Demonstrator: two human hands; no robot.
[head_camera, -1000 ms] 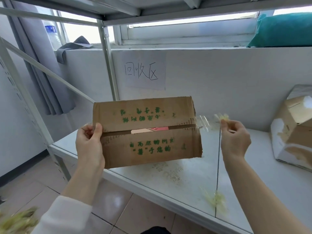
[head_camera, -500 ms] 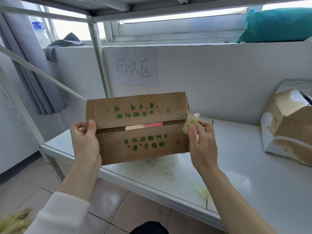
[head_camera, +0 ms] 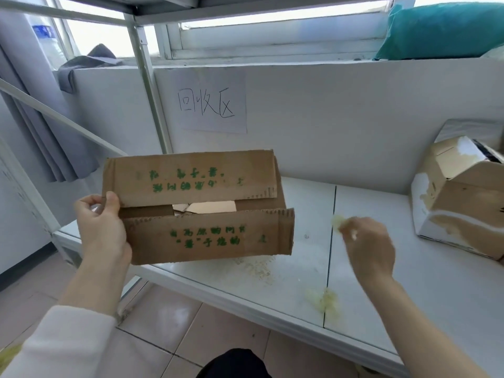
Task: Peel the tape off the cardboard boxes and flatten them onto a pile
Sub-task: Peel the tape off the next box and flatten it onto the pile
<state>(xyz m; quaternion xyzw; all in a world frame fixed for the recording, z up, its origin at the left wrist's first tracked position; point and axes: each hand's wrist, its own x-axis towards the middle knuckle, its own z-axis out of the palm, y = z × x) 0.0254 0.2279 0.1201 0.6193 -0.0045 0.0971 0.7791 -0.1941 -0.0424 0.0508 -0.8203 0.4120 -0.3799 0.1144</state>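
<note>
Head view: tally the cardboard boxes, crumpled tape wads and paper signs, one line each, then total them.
Cardboard boxes: 2, green-printed box in the left hand, white-and-brown box on the shelf.
Tape wads: 2, held wad in the right hand, loose wad on the shelf; lower-left yellow blur uncounted.
Paper signs: 1, wall sign.
Total: 5.

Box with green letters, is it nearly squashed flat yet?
Not yet. Done: its seam gapes open, no tape showing. In hand: the left hand holds the box; the right hand pinches a tape wad. Left: flattening it, then the second box on the white shelf. No pile shows.
</note>
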